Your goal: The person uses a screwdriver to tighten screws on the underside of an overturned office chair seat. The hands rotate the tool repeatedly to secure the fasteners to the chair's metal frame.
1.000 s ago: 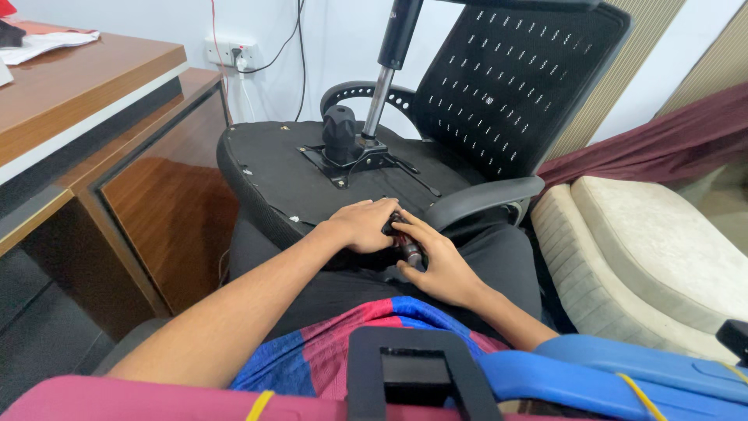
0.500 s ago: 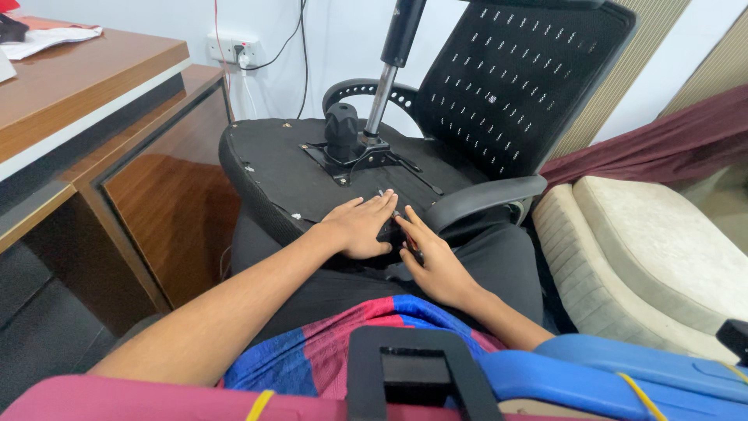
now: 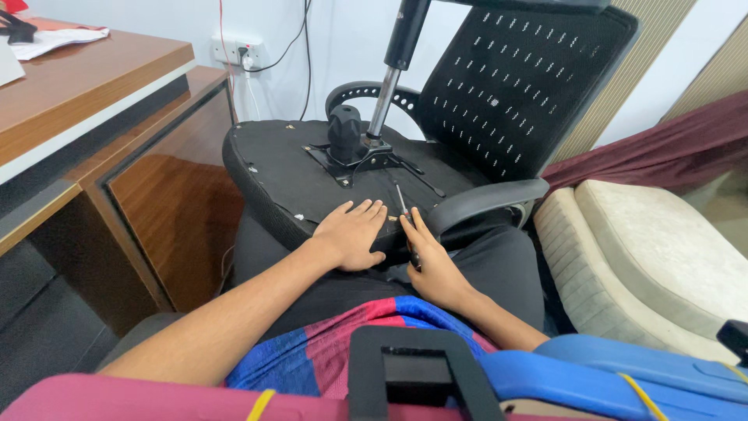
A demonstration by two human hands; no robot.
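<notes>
An overturned black office chair lies across my lap, the underside of its seat facing up. A metal mechanism plate with a black knob and a gas cylinder stands on it. My left hand rests flat, palm down, on the near edge of the seat underside. My right hand is just to its right, closed round a screwdriver whose thin shaft points away onto the seat. The mesh backrest rises behind, and one armrest curves past my right hand.
A wooden desk with papers stands at the left, close to the chair seat. A wall socket with cables is behind it. A beige cushioned seat sits at the right. A blue and pink object crosses the bottom edge.
My left hand has opened and laid flat on the seat. My right hand has shifted from gripping together with it to holding the screwdriver with the shaft pointing forward.
</notes>
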